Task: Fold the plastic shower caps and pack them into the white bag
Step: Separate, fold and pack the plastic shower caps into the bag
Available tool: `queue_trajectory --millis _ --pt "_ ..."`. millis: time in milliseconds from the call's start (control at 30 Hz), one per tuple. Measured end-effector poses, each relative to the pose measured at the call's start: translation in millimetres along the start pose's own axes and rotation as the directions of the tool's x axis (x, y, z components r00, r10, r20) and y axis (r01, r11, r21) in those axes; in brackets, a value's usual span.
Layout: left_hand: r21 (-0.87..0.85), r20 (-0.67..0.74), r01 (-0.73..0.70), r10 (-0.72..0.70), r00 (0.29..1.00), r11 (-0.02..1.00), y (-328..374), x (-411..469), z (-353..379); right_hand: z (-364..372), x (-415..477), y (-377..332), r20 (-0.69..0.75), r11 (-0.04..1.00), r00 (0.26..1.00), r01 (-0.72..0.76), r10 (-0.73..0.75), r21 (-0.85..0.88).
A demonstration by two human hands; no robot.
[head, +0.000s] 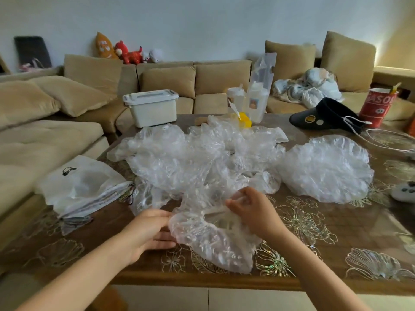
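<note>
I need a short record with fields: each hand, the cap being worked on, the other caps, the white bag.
near cap: crumpled, at the table front, not yet folded
left hand: fingers straight, touching the near cap's left edge
right hand: pinches the near cap's top
heap of caps: loose, mid-table
spread cap: right of the heap
white bag: lies at the table's left edge

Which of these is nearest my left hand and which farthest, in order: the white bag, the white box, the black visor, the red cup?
From the left hand:
1. white bag, just to its left.
2. white box, straight ahead, far back.
3. black visor, far right.
4. red cup, beyond the visor.
</note>
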State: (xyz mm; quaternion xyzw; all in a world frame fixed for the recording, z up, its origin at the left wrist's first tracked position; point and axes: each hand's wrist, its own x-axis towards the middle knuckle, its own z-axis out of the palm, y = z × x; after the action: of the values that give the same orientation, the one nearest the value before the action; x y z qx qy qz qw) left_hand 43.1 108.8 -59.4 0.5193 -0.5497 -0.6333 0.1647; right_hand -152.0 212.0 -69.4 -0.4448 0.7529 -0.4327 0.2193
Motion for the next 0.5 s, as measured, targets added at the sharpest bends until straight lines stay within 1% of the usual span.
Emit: queue_trajectory --millis 33,67,100,133,167,200,267,300,367,400,433,467,500 --pt "0.121 -0.085 -0.053 0.063 0.994 0.991 -4.0 3.0 -4.2 3.4 3.5 1.0 -0.006 0.999 1.000 -0.018 0.017 -0.047" --pt "0.310 -0.173 -0.138 0.199 0.965 0.941 -7.8 4.5 -7.8 5.7 5.6 2.5 -0.013 0.993 1.000 -0.004 0.002 -0.116" --pt "0.493 -0.220 -0.240 0.387 0.896 0.836 -9.4 3.4 -9.2 6.2 6.2 3.5 -0.037 0.971 0.998 0.040 -0.050 -0.234" --pt "0.617 -0.201 -0.344 0.564 0.801 0.708 -8.8 0.6 -8.4 6.8 5.7 4.0 -0.085 0.927 0.989 0.086 -0.125 -0.365" --pt "0.673 -0.141 -0.437 0.684 0.716 0.596 -6.4 -2.8 -4.9 7.8 3.8 4.2 -0.146 0.874 0.962 0.140 -0.231 -0.465" --pt "0.687 -0.051 -0.515 0.741 0.670 0.513 -2.8 -5.4 1.6 9.4 0.6 4.1 -0.195 0.837 0.920 0.201 -0.339 -0.509" --pt "0.681 0.164 -0.619 0.743 0.649 0.391 1.7 -4.1 19.1 15.6 -6.5 4.0 -0.209 0.833 0.877 0.301 -0.433 -0.463" --pt "0.689 0.256 -0.643 0.718 0.648 0.335 1.5 0.6 27.7 20.1 -10.6 4.4 -0.177 0.827 0.872 0.343 -0.457 -0.446" --pt "0.724 0.391 -0.657 0.661 0.641 0.209 -5.2 15.0 38.7 31.2 -19.0 8.0 -0.039 0.790 0.889 0.384 -0.456 -0.478" --pt "0.749 0.447 -0.648 0.615 0.650 0.141 -11.3 22.3 40.0 34.3 -23.6 9.9 0.035 0.785 0.907 0.382 -0.420 -0.487" --pt "0.770 0.493 -0.633 0.554 0.671 0.082 -18.4 28.7 38.7 36.1 -28.0 14.1 0.113 0.798 0.929 0.362 -0.353 -0.482" --pt "0.787 0.519 -0.616 0.498 0.695 0.041 -24.8 32.5 35.1 35.8 -31.3 19.5 0.198 0.801 0.945 0.326 -0.260 -0.503" --pt "0.802 0.526 -0.597 0.449 0.722 0.021 -30.3 34.3 30.7 33.9 -32.9 24.5 0.258 0.778 0.947 0.307 -0.191 -0.549"
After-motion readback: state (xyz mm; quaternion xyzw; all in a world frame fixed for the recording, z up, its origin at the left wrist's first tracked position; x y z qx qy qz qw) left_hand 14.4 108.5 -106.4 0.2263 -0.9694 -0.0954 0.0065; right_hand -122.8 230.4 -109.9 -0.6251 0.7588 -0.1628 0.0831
